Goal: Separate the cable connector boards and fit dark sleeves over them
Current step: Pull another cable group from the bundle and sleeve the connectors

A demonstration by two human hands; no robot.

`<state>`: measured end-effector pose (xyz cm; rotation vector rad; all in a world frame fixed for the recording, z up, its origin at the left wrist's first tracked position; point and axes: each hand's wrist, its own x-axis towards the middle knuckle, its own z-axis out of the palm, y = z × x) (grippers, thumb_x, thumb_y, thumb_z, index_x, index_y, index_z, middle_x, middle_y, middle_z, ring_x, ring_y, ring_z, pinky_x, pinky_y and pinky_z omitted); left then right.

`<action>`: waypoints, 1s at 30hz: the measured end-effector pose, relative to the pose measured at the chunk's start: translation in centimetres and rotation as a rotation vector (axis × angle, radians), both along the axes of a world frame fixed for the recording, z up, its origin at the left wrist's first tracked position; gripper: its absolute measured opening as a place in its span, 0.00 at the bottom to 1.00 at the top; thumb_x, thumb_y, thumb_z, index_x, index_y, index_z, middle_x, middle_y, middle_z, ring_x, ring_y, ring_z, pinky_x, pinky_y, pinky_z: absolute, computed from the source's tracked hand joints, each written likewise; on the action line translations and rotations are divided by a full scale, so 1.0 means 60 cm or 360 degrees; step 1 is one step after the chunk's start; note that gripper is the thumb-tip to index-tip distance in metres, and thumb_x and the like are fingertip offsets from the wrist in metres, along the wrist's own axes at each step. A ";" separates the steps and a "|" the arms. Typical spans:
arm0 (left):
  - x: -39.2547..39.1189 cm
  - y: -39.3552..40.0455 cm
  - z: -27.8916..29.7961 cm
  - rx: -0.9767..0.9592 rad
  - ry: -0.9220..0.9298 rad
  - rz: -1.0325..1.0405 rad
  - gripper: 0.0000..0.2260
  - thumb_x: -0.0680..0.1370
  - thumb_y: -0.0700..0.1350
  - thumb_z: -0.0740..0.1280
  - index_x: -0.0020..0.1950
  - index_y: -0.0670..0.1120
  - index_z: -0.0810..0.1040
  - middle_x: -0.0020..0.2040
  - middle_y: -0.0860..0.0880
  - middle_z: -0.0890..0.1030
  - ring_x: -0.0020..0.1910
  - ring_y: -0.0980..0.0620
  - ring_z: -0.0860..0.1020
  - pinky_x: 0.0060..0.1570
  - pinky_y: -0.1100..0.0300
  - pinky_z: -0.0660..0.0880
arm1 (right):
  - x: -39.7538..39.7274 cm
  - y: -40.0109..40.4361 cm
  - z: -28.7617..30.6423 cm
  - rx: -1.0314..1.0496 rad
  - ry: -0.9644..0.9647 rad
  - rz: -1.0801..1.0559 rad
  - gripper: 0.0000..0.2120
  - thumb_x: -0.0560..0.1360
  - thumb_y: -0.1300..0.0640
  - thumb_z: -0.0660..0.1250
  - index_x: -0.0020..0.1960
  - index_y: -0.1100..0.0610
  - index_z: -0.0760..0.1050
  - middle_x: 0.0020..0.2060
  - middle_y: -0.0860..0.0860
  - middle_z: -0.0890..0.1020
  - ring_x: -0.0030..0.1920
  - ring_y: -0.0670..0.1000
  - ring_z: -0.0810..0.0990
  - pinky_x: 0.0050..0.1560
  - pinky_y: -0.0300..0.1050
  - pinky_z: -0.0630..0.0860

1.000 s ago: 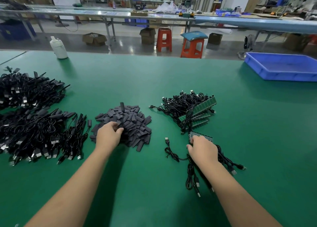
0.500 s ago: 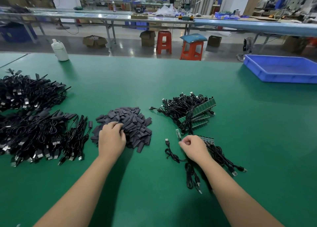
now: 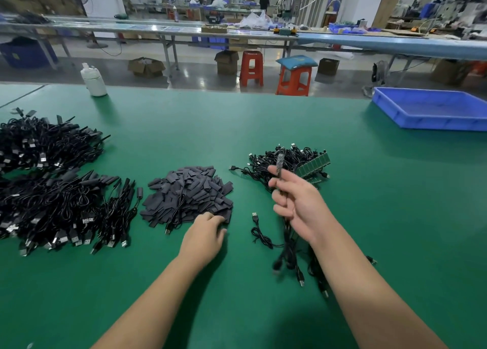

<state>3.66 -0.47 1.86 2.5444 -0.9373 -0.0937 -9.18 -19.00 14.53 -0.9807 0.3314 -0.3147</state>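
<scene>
1. We see the right hand (image 3: 297,203) raised above the green table mat (image 3: 263,122), its fingers curled around a thin black cable with a small connector board at its top end (image 3: 281,161); the board is motion-blurred, so we can only say it seems to stand upright above the knuckles.
2. The cable's tail hangs below that hand among a few loose black USB cables (image 3: 290,254) on the mat.
3. Just behind the hand lies a tangled bundle of black cables joined to strips of green connector boards (image 3: 312,165).
4. The left hand (image 3: 204,234) rests palm down at the near edge of a heap of flat dark grey sleeves (image 3: 188,193), fingertips touching them; we cannot tell whether it pinches one.
5. Far left sit large piles of black sleeved cables (image 3: 60,203).
6. A white plastic bottle (image 3: 92,80) and a blue plastic tray (image 3: 432,111) stand at the mat's far edge.
</scene>
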 end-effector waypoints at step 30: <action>-0.007 0.053 0.003 -0.0641 0.0799 0.0090 0.08 0.78 0.40 0.69 0.45 0.53 0.83 0.35 0.55 0.83 0.28 0.56 0.76 0.36 0.63 0.73 | 0.012 0.085 -0.164 -0.1676 0.1130 0.0474 0.16 0.81 0.46 0.61 0.44 0.52 0.81 0.25 0.45 0.70 0.28 0.49 0.66 0.34 0.43 0.64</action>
